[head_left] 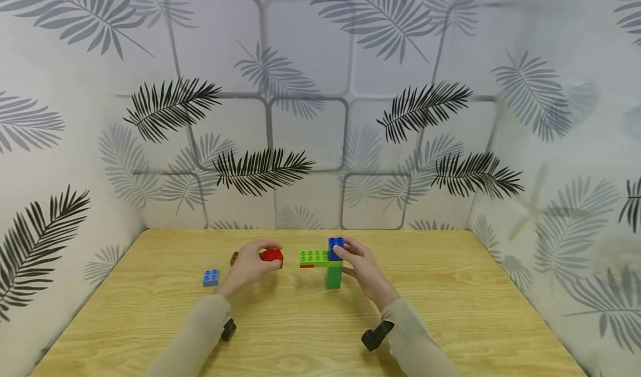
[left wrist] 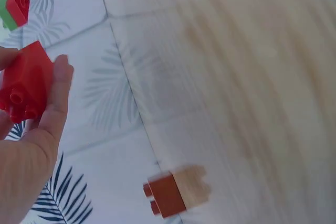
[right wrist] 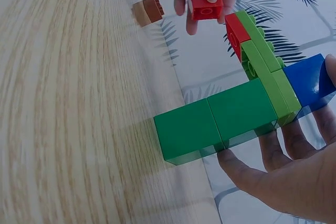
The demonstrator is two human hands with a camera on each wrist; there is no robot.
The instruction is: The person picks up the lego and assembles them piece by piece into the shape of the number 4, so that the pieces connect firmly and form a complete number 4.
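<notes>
My left hand (head_left: 252, 263) holds a red toy brick (head_left: 272, 257) between thumb and fingers, its studs toward the wrist in the left wrist view. To its right stands a toy brick structure (head_left: 334, 277). Two dark green bricks (right wrist: 215, 121) form its column, and lime green bricks (head_left: 312, 256) reach out leftward on top. Under their outer end sits a second red brick (right wrist: 237, 34). A blue brick (head_left: 336, 249) tops the column. My right hand (head_left: 367, 268) grips the structure's upper part, thumb on the blue brick and fingers along the right side.
On the wooden table (head_left: 280, 332), a light blue brick (head_left: 211, 278) lies left of my left hand. A brown brick (left wrist: 167, 194) sits behind that hand, partly hidden in the head view. A patterned wall (head_left: 310, 127) rises at the table's back edge.
</notes>
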